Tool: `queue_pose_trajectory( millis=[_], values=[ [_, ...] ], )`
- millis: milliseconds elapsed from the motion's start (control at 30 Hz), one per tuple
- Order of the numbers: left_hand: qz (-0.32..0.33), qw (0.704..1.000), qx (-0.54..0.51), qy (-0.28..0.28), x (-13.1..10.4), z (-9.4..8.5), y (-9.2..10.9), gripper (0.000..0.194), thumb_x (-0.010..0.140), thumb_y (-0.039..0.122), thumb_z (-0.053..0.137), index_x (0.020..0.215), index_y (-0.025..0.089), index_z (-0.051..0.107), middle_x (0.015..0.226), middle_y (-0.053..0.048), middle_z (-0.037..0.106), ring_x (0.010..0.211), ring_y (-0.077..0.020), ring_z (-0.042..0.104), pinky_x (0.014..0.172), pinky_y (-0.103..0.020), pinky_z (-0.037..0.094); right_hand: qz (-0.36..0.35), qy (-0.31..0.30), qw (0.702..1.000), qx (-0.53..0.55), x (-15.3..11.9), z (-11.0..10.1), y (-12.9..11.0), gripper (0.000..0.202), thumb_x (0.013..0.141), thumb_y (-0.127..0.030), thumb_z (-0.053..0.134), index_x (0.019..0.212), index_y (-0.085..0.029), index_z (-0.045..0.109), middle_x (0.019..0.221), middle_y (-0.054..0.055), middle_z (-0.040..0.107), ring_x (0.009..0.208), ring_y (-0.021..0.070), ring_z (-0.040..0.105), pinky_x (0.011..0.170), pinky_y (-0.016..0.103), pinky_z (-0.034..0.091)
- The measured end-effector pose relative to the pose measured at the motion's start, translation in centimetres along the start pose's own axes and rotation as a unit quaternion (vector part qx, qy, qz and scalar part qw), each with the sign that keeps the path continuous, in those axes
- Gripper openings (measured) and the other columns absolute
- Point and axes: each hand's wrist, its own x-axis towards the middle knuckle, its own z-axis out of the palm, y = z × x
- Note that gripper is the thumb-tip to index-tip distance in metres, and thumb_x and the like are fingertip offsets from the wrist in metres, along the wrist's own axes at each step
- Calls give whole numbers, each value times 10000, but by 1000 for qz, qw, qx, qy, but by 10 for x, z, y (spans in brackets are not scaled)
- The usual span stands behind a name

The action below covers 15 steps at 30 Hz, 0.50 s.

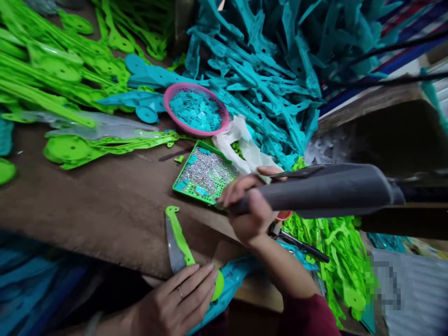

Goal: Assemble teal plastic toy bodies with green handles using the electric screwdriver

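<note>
My left hand (175, 301) lies with its fingers over the round end of a lime-green plastic part with a clear blade (179, 238), holding it near the table's front edge. My thumb is hidden. My right hand (250, 205) is wrapped round a dark grey electric screwdriver (325, 190), which lies almost level and is blurred. Its tip points left, just above a corner of a green perforated tray (184, 192) that holds many small silvery screws and a few turquoise pieces.
Behind the tray stands a pink basket (168, 105) of small turquoise pieces beside a white plastic bag (241, 135). Turquoise parts (259, 79) pile up at the back, lime-green parts (63, 70) at the left and more green parts (336, 256) at the right. A black rod (308, 248) lies near my right forearm.
</note>
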Motion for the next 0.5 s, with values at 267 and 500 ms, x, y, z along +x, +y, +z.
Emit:
queue_pose_trajectory(
  millis=[267,500],
  values=[
    [0,1000,24,4,-6,7,-1,342,951,191,461,1209,114,673,1310,-138,665,1241,-270,609,1075,-409,510,120,-177,977,-5,-25,54,39,226,845,-470,595,908,-272,505,606,-50,478,560,156,499,574,344,530],
    [-4,1000,14,23,-4,5,-1,343,948,183,455,1187,126,693,1292,-109,680,1202,-264,632,1109,-423,479,155,-267,950,-46,-25,61,46,245,832,-387,595,704,-263,427,595,-31,449,539,149,479,536,323,499]
  ],
)
